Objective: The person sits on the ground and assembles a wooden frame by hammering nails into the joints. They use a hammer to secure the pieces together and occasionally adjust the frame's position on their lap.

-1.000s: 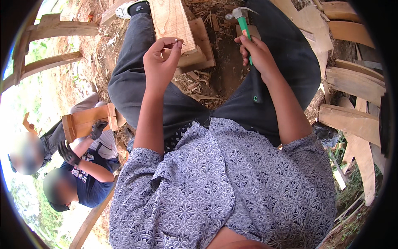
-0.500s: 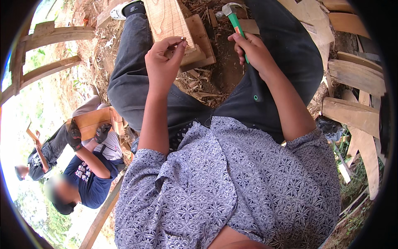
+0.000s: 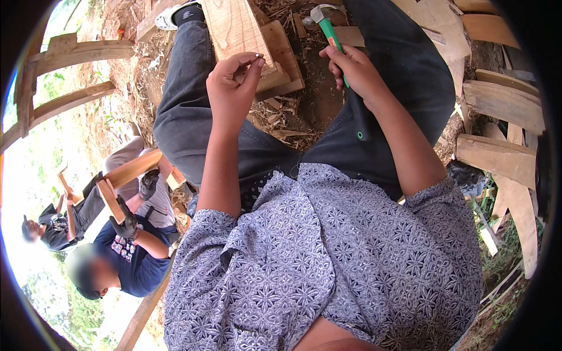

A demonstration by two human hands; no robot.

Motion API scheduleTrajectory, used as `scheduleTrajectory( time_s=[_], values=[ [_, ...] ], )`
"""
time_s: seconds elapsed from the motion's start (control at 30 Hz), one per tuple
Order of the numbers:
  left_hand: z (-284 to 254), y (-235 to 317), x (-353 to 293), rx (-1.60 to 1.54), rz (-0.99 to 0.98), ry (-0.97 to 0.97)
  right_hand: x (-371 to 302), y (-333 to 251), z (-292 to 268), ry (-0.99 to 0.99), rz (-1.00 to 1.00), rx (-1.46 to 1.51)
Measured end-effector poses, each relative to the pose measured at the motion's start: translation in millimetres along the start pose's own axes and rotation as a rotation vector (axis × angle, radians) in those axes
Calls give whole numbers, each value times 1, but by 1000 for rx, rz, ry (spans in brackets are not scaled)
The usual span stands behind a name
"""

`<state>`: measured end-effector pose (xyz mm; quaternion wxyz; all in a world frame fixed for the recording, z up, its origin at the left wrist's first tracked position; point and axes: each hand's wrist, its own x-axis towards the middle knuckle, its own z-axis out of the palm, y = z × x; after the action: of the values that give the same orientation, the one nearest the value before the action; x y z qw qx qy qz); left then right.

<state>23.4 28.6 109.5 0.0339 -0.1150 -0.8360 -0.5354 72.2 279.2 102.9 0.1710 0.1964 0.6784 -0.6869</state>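
My left hand (image 3: 231, 79) is closed in a pinch over the near end of a light wooden board (image 3: 237, 29). Between thumb and forefinger shows the small bright end of what looks like a nail (image 3: 258, 55); the rest of it is hidden. My right hand (image 3: 354, 70) is wrapped round the green handle of a claw hammer (image 3: 329, 32). The hammer's metal head points away from me, to the right of the board and apart from it. Under the board lies another wooden piece (image 3: 285, 55), resting between my legs.
Wood chips and offcuts (image 3: 287, 120) litter the ground between my legs. Curved wooden pieces (image 3: 497, 158) are stacked at the right. On the left, a co-worker in dark gloves handles a joined wooden piece (image 3: 132, 169); another person sits beyond. Wooden rails (image 3: 82, 50) stand at far left.
My hands, the hammer and the board have stayed almost still. At the left, the co-worker has turned the wooden piece, and the person beyond has moved their arms.
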Motion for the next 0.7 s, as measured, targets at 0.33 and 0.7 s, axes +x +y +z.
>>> scheduleTrajectory(
  time_s=[0.33,0.7],
  values=[
    [5,-6,7,-19,38,5,5,-3,-5,-3,2,4],
    [9,-6,11,37,95,9,10,-3,-8,-8,6,8]
  ],
)
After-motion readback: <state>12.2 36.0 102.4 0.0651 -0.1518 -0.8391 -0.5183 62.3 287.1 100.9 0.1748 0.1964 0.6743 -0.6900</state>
